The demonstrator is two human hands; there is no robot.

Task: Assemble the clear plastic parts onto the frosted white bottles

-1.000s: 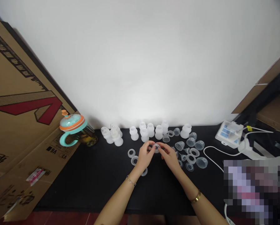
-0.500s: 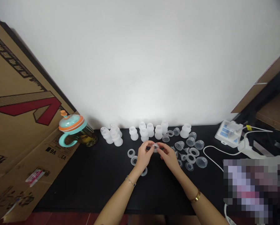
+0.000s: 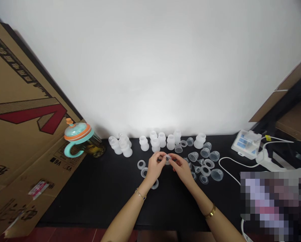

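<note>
Left hand (image 3: 155, 168), right hand (image 3: 182, 167) pinched together on small clear silicone cup (image 3: 168, 159) — may slip if grip loosens.

The cardboard box (image 3: 27, 158) bears printed "V6" and "V3" beside small squares; its other lettering is too skewed to read.

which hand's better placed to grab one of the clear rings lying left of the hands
Probably the left hand: the clear silicone rings lie right beside it. Both hands pinch the small clear piece, and the right hand sits farther off, nearer the clear funnel cups.
</note>
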